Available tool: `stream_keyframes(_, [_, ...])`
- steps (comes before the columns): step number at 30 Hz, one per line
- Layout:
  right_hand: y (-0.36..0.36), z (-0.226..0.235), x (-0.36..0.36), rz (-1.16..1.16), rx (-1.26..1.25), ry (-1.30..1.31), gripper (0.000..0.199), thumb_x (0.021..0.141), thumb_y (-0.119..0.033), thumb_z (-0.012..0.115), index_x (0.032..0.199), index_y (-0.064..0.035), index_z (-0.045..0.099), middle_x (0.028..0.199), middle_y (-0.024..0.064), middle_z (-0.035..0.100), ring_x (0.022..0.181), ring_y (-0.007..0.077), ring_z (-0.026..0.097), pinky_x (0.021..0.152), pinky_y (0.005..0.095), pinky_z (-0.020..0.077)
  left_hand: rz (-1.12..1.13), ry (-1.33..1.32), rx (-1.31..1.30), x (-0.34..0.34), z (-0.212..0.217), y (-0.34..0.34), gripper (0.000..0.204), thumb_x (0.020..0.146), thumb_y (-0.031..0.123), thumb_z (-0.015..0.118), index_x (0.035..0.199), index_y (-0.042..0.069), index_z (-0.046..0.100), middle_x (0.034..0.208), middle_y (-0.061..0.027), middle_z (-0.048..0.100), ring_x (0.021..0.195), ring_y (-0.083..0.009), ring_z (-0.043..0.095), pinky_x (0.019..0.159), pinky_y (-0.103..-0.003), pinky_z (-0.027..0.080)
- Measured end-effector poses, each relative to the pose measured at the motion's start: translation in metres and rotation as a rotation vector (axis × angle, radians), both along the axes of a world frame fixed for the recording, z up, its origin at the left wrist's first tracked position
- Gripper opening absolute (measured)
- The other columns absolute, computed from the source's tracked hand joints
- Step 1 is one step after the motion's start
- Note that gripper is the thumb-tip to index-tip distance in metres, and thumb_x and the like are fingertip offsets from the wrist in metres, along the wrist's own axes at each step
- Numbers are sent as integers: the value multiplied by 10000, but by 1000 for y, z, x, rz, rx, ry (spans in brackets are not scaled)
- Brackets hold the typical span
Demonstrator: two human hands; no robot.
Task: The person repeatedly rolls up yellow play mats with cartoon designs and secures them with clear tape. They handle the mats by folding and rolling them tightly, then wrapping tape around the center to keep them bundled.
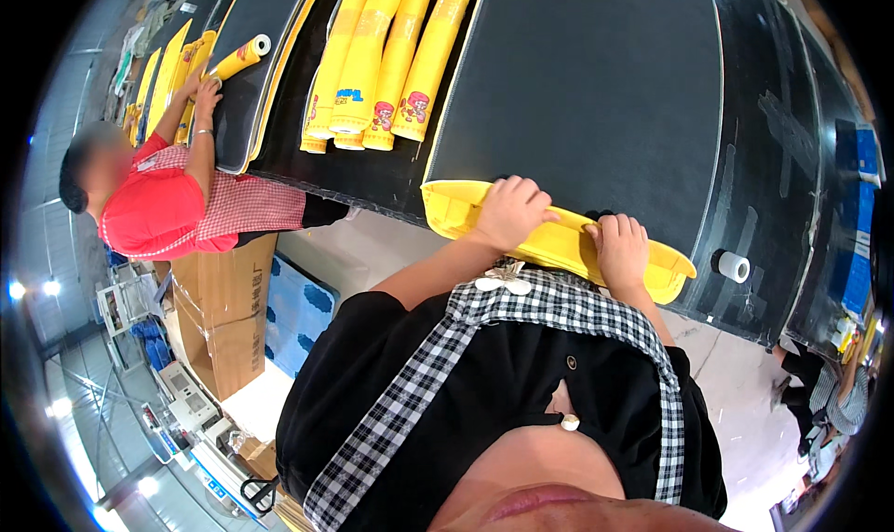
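Observation:
A large dark mat with pale edging lies flat on the black table in front of me. At its near end, a curled yellow strip spans its width; it looks like the mat's turned-up yellow underside. My left hand is closed over this yellow edge left of the middle, fingers bent over the top. To its right, my right hand grips the same edge, fingers curled toward the mat. Both thumbs are mostly hidden.
Several yellow printed rolls lie left of the mat. A white tape roll sits on the table at the right. Another person in red handles a yellow roll at the far left, near a cardboard box.

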State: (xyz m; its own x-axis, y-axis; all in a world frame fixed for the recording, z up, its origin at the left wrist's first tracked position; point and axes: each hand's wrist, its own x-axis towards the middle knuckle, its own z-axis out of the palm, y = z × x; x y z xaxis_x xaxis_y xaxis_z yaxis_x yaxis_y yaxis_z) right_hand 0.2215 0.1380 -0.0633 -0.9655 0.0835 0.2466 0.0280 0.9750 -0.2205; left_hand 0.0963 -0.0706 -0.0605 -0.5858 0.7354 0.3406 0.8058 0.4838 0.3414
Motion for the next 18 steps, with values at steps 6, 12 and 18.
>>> stream_keyframes(6, [3, -6, -11, -71, -36, -14, 295, 894, -397, 689, 829, -129, 581, 755, 47, 584, 726, 262, 614, 660, 398, 511, 90, 151, -37, -26, 0, -32, 272, 805, 403, 739, 880, 153, 662, 845, -19, 563, 847, -246, 580, 768, -405, 453])
stream_keyframes(12, [13, 0, -5, -114, 113, 83, 281, 906, -400, 677, 846, -134, 607, 778, 43, 587, 769, 267, 613, 710, 413, 497, 130, 83, -155, -40, -13, -37, 303, 821, 411, 738, 819, 138, 606, 753, -28, 556, 766, -261, 582, 676, -397, 478])
stream_keyframes(18, [32, -9, 5, -230, 97, -193, 321, 961, -392, 627, 807, -114, 581, 796, 64, 596, 794, 280, 626, 701, 423, 496, 169, 243, -95, -50, -3, -42, 311, 854, 384, 744, 812, 127, 575, 729, -42, 549, 721, -272, 588, 629, -398, 494])
